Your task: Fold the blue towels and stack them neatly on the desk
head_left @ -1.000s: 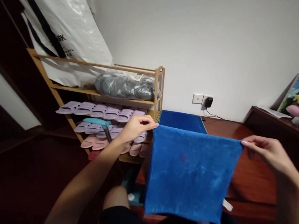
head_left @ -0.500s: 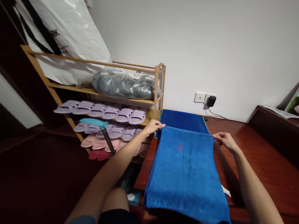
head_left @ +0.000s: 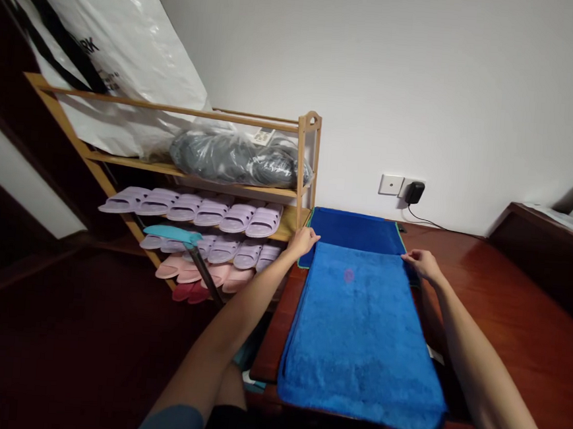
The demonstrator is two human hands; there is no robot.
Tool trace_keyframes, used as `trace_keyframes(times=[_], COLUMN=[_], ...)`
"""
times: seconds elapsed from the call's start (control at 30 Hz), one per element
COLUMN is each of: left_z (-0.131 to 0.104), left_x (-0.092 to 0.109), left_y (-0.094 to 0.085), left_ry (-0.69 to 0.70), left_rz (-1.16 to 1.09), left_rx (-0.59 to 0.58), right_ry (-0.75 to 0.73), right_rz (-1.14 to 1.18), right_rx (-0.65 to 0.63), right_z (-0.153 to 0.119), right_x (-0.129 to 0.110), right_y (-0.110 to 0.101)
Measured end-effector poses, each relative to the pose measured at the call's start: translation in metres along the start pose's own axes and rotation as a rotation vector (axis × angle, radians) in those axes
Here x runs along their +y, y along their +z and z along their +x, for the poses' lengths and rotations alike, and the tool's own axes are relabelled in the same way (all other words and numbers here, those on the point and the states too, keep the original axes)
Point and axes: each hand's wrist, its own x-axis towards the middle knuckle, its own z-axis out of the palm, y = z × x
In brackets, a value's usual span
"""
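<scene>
Counter (head_left: 531,313) lies under my blue towel (head_left: 362,326), whose near edge appears to reach past the wood; its own weight or a careless nudge could slide it off the front. The rack (head_left: 301,151) stands to the left of the towel's far end, close enough that a sideways swing of my left arm might knock it and jog my hold. The towel itself lies mostly flat, with layers showing along its left side; uneven pulling could drag the upper one askew and leave a crease. Beyond its far edge is a darker blue cloth (head_left: 355,230), and since the two seem to overlap there, tugging one may rumple the other. My left hand (head_left: 303,241) pinches the towel's far left corner, my right hand (head_left: 426,264) its far right. Both grip only by the fingertips, so either corner might slip and fold under. A white tag (head_left: 435,355) by the towel's right side could get trapped beneath.
</scene>
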Motion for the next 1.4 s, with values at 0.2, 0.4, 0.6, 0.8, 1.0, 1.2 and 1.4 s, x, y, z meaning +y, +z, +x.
trace_keyframes(times=[0.2,0.4,0.6,0.8,1.0,1.2,1.4], left_z=[-0.035,-0.052,-0.044,-0.045,-0.050,-0.072,-0.116], left_x=[0.035,0.026,0.038,0.040,0.030,0.040,0.052], left_y=[0.023,0.037,0.035,0.044,0.046,0.038,0.024], left_ry=[0.274,0.376,0.331,0.269,0.226,0.226,0.214], left_rz=[0.167,0.420,0.431,0.431,0.429,0.427,0.420], left_rx=[-0.095,-0.345,-0.322,-0.254,-0.277,-0.287,-0.294], right_ry=[-0.201,-0.280,-0.277,-0.248,-0.237,-0.240,-0.248], right_rz=[-0.218,-0.341,-0.405,-0.428,-0.438,-0.444,-0.441], right_rx=[0.028,-0.120,-0.106,-0.077,-0.084,-0.079,-0.071], right_z=[-0.027,-0.051,-0.044,-0.042,-0.046,-0.071,-0.117], right_x=[-0.033,-0.030,-0.041,-0.051,-0.046,-0.051,-0.058], right_y=[0.038,0.060,0.055,0.066,0.070,0.065,0.059])
